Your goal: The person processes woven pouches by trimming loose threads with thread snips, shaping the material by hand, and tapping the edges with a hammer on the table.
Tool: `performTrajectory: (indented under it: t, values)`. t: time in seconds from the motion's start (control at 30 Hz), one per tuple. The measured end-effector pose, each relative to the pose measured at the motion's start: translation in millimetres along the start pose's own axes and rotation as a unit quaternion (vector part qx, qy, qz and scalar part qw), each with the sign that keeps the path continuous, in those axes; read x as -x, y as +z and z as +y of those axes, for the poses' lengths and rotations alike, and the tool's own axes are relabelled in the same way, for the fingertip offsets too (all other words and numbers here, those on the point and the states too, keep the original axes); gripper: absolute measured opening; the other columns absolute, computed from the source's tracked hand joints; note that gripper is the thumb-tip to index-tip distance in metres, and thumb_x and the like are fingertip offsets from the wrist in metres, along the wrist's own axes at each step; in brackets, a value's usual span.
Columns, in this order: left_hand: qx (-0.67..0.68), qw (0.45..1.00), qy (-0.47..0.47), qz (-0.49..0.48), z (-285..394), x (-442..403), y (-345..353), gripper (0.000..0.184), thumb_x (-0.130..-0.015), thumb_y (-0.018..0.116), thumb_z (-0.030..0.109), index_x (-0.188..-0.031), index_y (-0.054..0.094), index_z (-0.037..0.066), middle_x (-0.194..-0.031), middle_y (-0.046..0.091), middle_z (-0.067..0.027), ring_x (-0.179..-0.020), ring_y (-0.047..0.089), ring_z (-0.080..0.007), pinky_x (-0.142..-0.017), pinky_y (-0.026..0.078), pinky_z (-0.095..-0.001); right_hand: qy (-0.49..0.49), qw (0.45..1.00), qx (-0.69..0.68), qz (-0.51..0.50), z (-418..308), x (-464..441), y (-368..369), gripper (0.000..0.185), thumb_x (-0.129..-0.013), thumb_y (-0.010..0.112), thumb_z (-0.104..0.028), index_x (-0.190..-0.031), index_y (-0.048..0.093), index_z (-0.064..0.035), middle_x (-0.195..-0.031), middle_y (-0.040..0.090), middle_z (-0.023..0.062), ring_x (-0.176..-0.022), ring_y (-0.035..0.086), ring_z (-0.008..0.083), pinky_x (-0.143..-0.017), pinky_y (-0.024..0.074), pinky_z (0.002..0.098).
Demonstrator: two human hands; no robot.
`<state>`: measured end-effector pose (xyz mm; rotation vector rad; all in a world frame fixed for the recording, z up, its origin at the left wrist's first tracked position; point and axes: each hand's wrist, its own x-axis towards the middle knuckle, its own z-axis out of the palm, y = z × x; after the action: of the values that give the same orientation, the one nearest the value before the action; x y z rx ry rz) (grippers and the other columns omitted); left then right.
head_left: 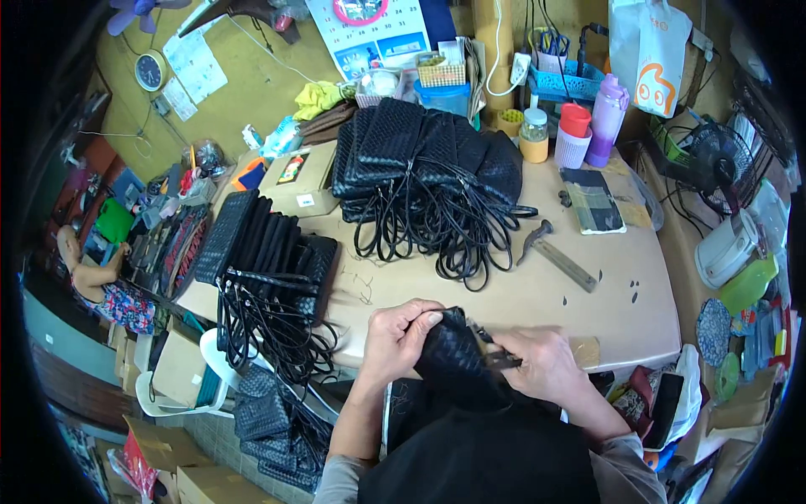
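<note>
A black woven piece (453, 349) is held up over the table's front edge, above the person's lap. My left hand (401, 336) pinches its upper left edge between thumb and fingers. On the right side of the piece, my right hand (537, 359) is closed around a small dark tool (501, 359), partly hidden by the fingers and blurred. Behind the hands, a large stack of black woven bags (420, 151) with looped cords lies on the table (403, 298). Another stack of black woven pieces (252, 244) with cords stands to the left.
A hammer (567, 265) lies right of centre, near a dark notebook (592, 202). Cups and a purple bottle (606, 122) stand at the back right. A co-worker (105, 281) sits far left. Woven pieces (273, 428) hang lower left. A fan (714, 164) stands right.
</note>
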<state>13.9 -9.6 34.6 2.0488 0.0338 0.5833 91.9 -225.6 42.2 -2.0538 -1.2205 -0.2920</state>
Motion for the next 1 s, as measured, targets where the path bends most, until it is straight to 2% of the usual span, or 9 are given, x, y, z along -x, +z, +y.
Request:
performTrajectory:
  t: [0.13,0.2,0.23,0.5,0.57,0.73,0.77,0.83,1.0]
  values:
    - [0.086,0.988,-0.098,-0.080,-23.3,0.5,-5.1,0.016,-0.092,0.058,0.008,-0.096,0.068,-0.004,-0.082,0.069,-0.0065,-0.078,0.062,-0.0109,-0.075,0.049,-0.0260,0.110,0.915,-0.267,-0.282,40.3,7.4,10.0,0.022,-0.086,0.064,-0.024,-0.089,0.065,-0.0030,-0.062,0.060,0.0082,-0.058,0.061,0.0198,-0.057,0.0446,0.0273]
    - [0.164,0.973,-0.081,-0.139,-24.0,-4.0,-4.4,0.016,-0.091,0.059,0.008,-0.098,0.067,-0.004,-0.086,0.069,-0.0076,-0.083,0.062,-0.0120,-0.078,0.048,-0.0268,0.305,0.690,-0.594,-0.278,49.0,6.2,12.1,0.026,-0.092,0.061,-0.028,-0.087,0.064,-0.0027,-0.061,0.058,0.0040,-0.055,0.054,0.0125,-0.054,0.0399,0.0242]
    - [0.131,0.979,-0.044,-0.149,-21.3,-6.7,-2.6,0.017,-0.090,0.060,0.009,-0.100,0.066,-0.003,-0.090,0.069,-0.0076,-0.085,0.061,-0.0128,-0.079,0.048,-0.0274,0.308,0.656,-0.649,-0.232,43.3,6.3,15.2,0.031,-0.095,0.056,-0.031,-0.086,0.064,-0.0027,-0.061,0.055,0.0015,-0.055,0.048,0.0073,-0.053,0.0364,0.0222]
    - [0.105,0.980,-0.151,-0.079,-76.6,-16.9,-36.4,0.016,-0.091,0.058,0.006,-0.102,0.066,-0.001,-0.089,0.067,-0.0023,-0.081,0.060,-0.0087,-0.076,0.049,-0.0247,0.146,0.771,-0.373,-0.495,79.6,41.5,46.7,0.028,-0.095,0.056,-0.027,-0.099,0.067,-0.0024,-0.078,0.067,0.0061,-0.074,0.059,0.0098,-0.069,0.0455,0.0268]
    - [0.116,0.970,-0.137,-0.161,-74.8,-22.9,-22.3,0.018,-0.088,0.061,0.005,-0.105,0.065,0.001,-0.092,0.066,-0.0023,-0.085,0.059,-0.0087,-0.079,0.048,-0.0248,0.227,0.928,-0.217,-0.202,74.3,39.8,50.6,0.031,-0.092,0.061,-0.025,-0.111,0.065,-0.0006,-0.092,0.070,0.0081,-0.084,0.061,0.0104,-0.077,0.0466,0.0262]
    - [0.140,0.965,-0.119,-0.186,-67.4,-28.8,26.7,0.020,-0.084,0.065,0.003,-0.103,0.066,0.006,-0.091,0.064,-0.0026,-0.085,0.059,-0.0119,-0.078,0.046,-0.0263,0.265,0.822,-0.482,-0.150,66.9,-7.9,66.4,0.041,-0.084,0.070,-0.009,-0.121,0.058,0.0041,-0.108,0.067,0.0097,-0.099,0.060,0.0136,-0.089,0.0472,0.0279]
    - [-0.011,0.991,0.036,-0.129,-71.3,-27.9,30.1,0.025,-0.078,0.072,0.009,-0.104,0.070,0.009,-0.099,0.063,-0.0049,-0.090,0.058,-0.0196,-0.081,0.045,-0.0325,0.266,0.822,-0.482,-0.147,71.5,-4.6,81.0,0.041,-0.084,0.070,-0.009,-0.121,0.058,0.0041,-0.108,0.067,0.0097,-0.099,0.060,0.0136,-0.089,0.0472,0.0279]
    - [-0.113,0.990,0.062,-0.063,-59.9,-17.0,38.1,0.029,-0.076,0.075,0.015,-0.104,0.071,0.011,-0.104,0.062,-0.0060,-0.092,0.056,-0.0230,-0.082,0.044,-0.0355,0.303,0.774,-0.553,-0.049,79.7,7.9,111.1,0.035,-0.081,0.074,-0.008,-0.113,0.064,0.0013,-0.099,0.067,0.0033,-0.092,0.059,0.0096,-0.085,0.0472,0.0255]
    - [-0.197,0.971,0.069,0.113,-57.7,3.9,70.6,0.037,-0.069,0.081,0.019,-0.105,0.073,0.011,-0.107,0.061,-0.0073,-0.088,0.052,-0.0227,-0.081,0.042,-0.0356,0.337,0.801,-0.495,0.012,64.1,9.9,107.8,0.027,-0.079,0.074,-0.003,-0.105,0.065,0.0010,-0.093,0.066,0.0029,-0.086,0.059,0.0085,-0.079,0.0491,0.0251]
